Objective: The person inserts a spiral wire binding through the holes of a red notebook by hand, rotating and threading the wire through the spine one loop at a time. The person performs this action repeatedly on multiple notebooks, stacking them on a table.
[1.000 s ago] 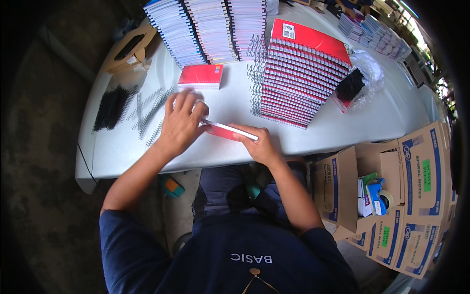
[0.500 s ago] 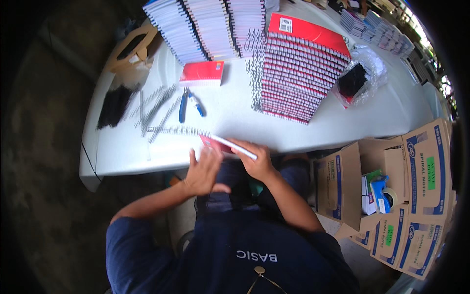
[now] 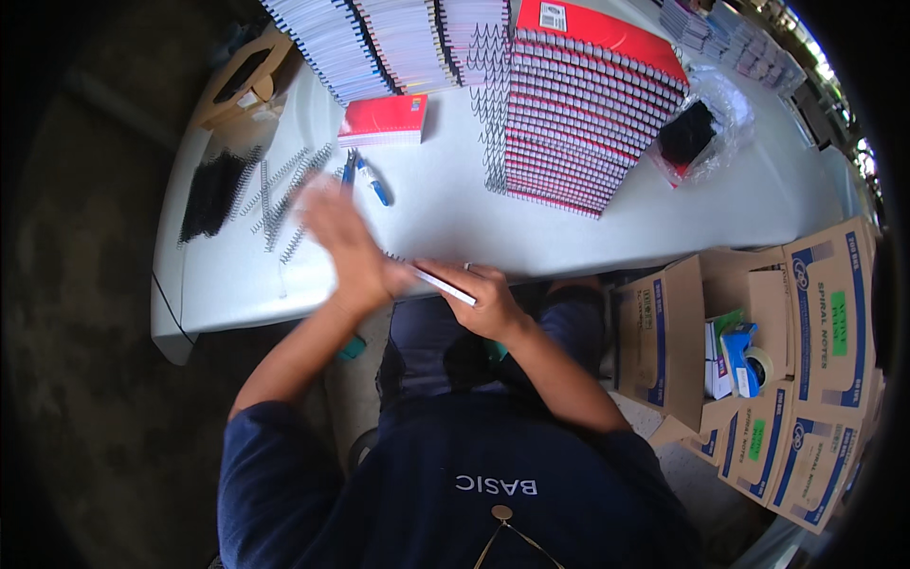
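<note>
A small notebook [image 3: 444, 284] is held edge-up at the table's front edge, with my right hand [image 3: 488, 302] closed around it. The end of a wire coil [image 3: 396, 256] shows at its far-left corner; the rest is hidden behind my left hand [image 3: 346, 242]. That hand is blurred, with its fingers stretched up and left and its thumb apart near the notebook. Beyond the fingers lie blue-handled pliers [image 3: 377, 185], partly covered. Loose wire coils [image 3: 268, 213] lie left of the hand, beside a bundle of black coils [image 3: 216, 197].
A short stack of red-covered notebooks [image 3: 384, 120] stands behind the pliers. A tall pile of coil-bound red notebooks [image 3: 578, 123] is right of centre, with more bound stacks [image 3: 379, 47] behind. A plastic bag [image 3: 706, 133] lies farther right. Cardboard boxes [image 3: 664, 332] stand beside me at right.
My left hand has swept up and left, away from me, and now covers the coil that stretched out from the notebook. My right hand keeps its hold; the view has shifted slightly.
</note>
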Demonstrator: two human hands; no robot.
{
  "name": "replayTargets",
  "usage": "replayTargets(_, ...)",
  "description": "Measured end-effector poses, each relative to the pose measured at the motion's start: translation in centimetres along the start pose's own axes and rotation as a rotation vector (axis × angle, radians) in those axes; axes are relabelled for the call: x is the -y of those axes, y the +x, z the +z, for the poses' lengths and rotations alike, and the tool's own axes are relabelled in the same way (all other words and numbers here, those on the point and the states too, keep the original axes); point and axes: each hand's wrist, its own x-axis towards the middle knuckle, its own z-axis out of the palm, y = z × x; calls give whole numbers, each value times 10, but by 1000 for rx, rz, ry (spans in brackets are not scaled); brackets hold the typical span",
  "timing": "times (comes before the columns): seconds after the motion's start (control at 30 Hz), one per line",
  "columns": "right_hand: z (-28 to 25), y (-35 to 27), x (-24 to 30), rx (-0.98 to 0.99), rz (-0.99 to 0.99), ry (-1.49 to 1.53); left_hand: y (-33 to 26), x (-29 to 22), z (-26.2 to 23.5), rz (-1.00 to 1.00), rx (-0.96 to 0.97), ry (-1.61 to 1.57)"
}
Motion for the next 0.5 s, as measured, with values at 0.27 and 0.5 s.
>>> replayTargets(0.27,7,5,-6,-49,-116,-67,26,-3,6,-71,-171,-39)
replayTargets(0.5,3,4,-6,-5,-132,-29,12,8,17,173,-97,13)
